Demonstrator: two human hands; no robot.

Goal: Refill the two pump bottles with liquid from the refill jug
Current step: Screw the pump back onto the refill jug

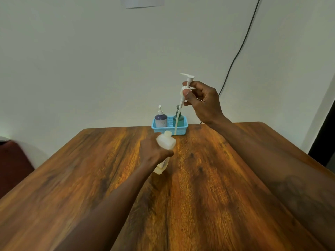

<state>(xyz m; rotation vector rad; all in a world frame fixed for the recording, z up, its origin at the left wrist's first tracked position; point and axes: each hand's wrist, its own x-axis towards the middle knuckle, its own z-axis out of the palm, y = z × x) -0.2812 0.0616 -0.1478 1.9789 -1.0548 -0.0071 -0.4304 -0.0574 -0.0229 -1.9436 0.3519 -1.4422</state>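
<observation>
Bottle first: it is a pale, translucent one, open at the neck, and my left hand is wrapped closed around its body, holding it tilted above the wooden table, near the middle. A little creamy liquid shows at its bottom. My right hand is raised higher, pinching the collar of the white pump head between thumb and fingers, and the long dip tube hangs down beside the bottle neck, its end outside the opening as far as I can tell. To do this step well, I think I should let the tube drip over the open neck, because the liquid on it can fall on the wood. Then I would put the pump down somewhere clean and stand the bottle upright before pouring, since a tilted bottle spills easily. Behind, at the far table edge, a blue basket holds a purple pump bottle and a green bottle. I cannot see any refill jug in view.
</observation>
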